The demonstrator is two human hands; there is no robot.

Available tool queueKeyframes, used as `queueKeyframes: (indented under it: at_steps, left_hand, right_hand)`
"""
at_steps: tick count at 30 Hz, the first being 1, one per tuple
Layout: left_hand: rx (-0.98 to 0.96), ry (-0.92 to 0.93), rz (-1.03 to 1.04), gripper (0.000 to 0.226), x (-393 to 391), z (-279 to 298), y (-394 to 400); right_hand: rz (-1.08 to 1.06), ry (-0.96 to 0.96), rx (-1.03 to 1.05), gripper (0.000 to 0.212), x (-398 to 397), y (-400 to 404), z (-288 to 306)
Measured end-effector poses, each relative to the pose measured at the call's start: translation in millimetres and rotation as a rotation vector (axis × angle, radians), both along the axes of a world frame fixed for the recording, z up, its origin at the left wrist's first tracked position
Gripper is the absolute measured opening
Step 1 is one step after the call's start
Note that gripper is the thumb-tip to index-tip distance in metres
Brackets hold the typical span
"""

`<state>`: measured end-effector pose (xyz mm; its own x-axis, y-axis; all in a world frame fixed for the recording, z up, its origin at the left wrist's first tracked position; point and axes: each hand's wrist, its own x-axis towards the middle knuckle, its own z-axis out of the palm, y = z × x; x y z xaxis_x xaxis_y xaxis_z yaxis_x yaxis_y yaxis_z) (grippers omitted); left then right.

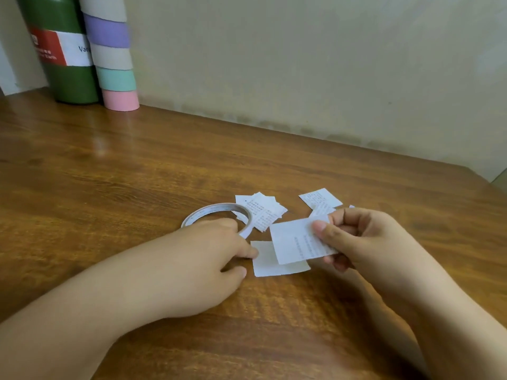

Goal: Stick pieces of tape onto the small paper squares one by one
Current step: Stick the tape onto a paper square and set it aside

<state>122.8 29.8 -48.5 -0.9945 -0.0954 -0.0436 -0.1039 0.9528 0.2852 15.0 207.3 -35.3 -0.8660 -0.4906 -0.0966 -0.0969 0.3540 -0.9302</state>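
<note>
Paper square (297, 244) pinched in right hand (365, 239), left hand (208, 259) on tape roll (216, 215).

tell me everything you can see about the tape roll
The tape roll is a thin, wide ring with a whitish outer band and a large open centre. It lies flat on the wooden table, left of a pile of paper squares, its far-right edge overlapping that pile. The left hand rests over its near edge, hiding that part. Whether a strip is pulled free cannot be told.
</note>
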Motion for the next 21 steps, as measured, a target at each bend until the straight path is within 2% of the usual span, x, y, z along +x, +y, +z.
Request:
queueKeyframes:
  at_steps: [7, 14, 21]
  left_hand:
    - [-0.031, -0.034, -0.015, 0.044, -1, 0, 5]
    - [-0.038, -0.049, -0.006, 0.044, 0, 1, 4]
    - [-0.056, -0.048, 0.007, 0.042, 0, 3, 3]
  right_hand:
    - [0.008, 0.149, 0.181, 0.025, -3, -4, -16]
    - [-0.023, 0.322, 0.31, 0.02, 2, -11, -18]
    - [-0.03, 0.359, 0.345, 0.018, 4, -14, -20]
